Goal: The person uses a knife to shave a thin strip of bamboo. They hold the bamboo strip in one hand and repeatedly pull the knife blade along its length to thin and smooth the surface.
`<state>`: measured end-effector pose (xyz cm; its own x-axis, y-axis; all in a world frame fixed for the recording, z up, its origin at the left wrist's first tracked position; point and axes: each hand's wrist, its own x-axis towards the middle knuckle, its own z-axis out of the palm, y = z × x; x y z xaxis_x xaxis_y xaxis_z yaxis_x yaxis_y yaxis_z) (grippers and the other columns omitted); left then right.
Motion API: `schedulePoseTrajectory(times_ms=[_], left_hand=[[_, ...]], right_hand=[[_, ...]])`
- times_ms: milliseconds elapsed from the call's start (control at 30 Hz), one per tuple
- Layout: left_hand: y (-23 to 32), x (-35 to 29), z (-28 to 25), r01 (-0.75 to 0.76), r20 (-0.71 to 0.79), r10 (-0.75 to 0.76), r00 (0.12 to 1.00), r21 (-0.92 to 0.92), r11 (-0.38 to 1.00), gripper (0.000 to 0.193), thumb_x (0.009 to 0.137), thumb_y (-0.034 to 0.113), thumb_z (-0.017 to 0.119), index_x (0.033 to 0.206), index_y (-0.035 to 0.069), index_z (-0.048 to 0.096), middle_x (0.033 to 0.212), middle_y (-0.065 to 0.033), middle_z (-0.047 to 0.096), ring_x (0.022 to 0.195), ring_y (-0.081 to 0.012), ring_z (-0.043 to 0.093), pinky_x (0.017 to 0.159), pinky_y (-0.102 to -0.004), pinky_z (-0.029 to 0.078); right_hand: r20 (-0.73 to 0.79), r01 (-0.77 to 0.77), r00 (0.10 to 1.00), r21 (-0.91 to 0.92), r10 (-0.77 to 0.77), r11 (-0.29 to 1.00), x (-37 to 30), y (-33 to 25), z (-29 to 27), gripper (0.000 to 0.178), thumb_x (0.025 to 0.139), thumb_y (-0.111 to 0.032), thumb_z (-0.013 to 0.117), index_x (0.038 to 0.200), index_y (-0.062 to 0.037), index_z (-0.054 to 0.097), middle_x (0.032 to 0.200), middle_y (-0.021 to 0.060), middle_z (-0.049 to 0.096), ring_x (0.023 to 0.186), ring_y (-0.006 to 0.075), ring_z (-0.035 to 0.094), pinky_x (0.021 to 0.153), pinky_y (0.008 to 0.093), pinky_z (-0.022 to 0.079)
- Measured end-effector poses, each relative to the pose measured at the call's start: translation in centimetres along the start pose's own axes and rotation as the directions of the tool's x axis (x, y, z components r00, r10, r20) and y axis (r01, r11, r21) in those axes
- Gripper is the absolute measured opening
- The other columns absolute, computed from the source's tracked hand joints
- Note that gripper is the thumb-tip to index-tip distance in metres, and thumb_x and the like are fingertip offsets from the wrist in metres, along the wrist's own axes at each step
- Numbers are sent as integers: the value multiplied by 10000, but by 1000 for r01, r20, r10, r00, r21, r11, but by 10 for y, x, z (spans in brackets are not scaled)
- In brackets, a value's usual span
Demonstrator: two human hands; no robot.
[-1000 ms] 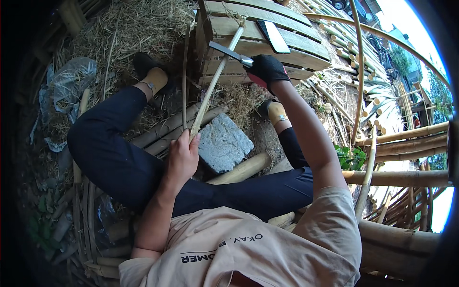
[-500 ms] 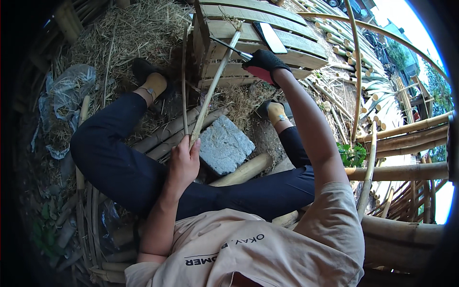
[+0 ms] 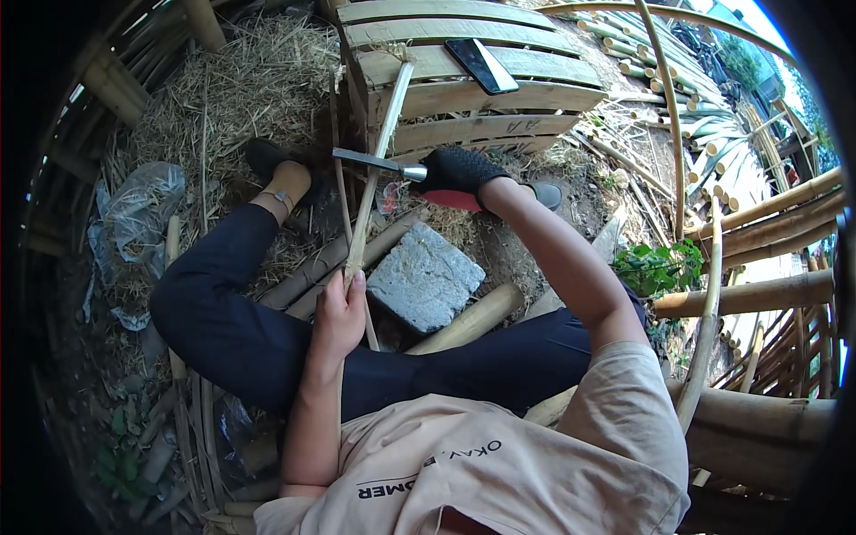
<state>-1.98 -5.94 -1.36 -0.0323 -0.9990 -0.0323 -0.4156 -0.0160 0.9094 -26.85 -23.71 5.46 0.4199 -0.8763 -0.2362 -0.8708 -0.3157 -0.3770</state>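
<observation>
My bare left hand is wrapped round a long pale bamboo strip. The strip slants away from me, its frayed far end over the wooden crate. My right hand, in a black and pink glove, grips a knife with a metal collar; the glove hides its handle. The blade points left and crosses the strip about halfway between my left hand and the far end. Whether the edge bites into the strip I cannot tell. A thin darker stick stands just left of the strip.
A phone lies on the slatted crate. Between my legs sit a rough grey stone block and a bamboo pole. Straw and crumpled plastic cover ground at left. Stacked bamboo poles lie at far right.
My right hand has drawn the knife toward me, from near the strip's far end to its middle. My left hand keeps its grip. The whole view has shifted a little.
</observation>
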Motion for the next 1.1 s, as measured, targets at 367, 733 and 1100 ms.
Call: schedulePoseTrajectory(times_ms=[367, 733, 1100], left_hand=[[21, 2, -16, 164, 29, -170, 985, 139, 977, 379, 1011, 338, 581, 1078, -34, 559, 809, -179, 622, 742, -322, 617, 739, -433, 489], [221, 213, 54, -531, 101, 705, 702, 734, 424, 461, 979, 459, 591, 1109, 18, 625, 843, -214, 698, 737, -384, 670, 694, -473, 506], [293, 374, 177, 5, 17, -62, 998, 941, 339, 482, 955, 394, 501, 1278, 67, 645, 1246, -199, 662, 1092, -338, 666, 946, -455, 531]], right_hand=[[-163, -76, 982, 112, 94, 991, -23, -23, 55, 268, 800, -282, 638, 930, -85, 767, 911, 224, 723, 869, 380, 717, 820, 455, 570], [-185, -29, 981, 136, 54, 990, -18, -3, 58, 259, 770, -245, 629, 899, -70, 770, 892, 219, 729, 854, 364, 728, 809, 454, 583], [-167, -64, 980, 237, 105, 969, -20, 22, 50, 220, 760, -230, 644, 887, -102, 770, 878, 183, 737, 841, 347, 732, 776, 449, 585]])
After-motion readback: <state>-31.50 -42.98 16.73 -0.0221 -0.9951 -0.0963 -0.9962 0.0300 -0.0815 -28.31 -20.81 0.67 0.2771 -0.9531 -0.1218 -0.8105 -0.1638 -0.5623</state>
